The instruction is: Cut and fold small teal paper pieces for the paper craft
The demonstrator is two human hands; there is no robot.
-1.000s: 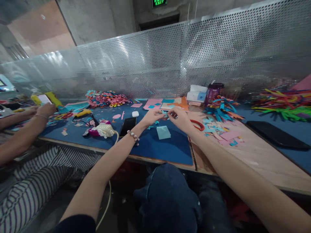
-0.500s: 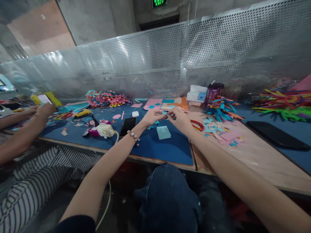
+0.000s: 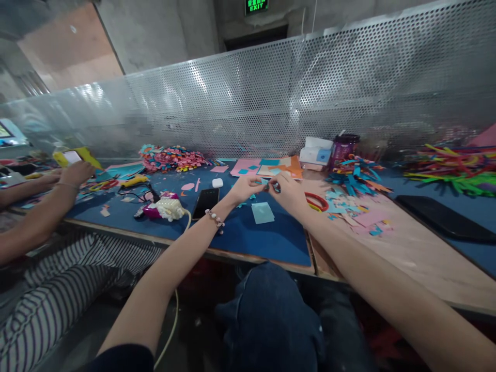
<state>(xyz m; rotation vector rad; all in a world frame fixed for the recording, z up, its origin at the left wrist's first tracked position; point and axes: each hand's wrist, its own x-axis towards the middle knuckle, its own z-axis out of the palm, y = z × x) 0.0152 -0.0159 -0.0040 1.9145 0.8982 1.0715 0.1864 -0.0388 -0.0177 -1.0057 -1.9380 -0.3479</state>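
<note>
My left hand pinches a small piece of light blue paper between thumb and fingertips. Close by on the right, my right hand is closed around a small dark tool that looks like scissors; its blades are too small to tell. Both hands are just above the blue mat, their fingertips nearly meeting at the paper. Below them lie light blue paper squares, slightly fanned. A few cut blue scraps rest beside my left hand.
Red-handled scissors and paper scraps lie right of my hands. Behind are coloured sheets, a tissue pack and a purple cup. A phone and a glue gun are left, near a co-worker's hand.
The view has shifted very slightly. My hands stay together at the blue paper, with only a small shift of the fingers.
</note>
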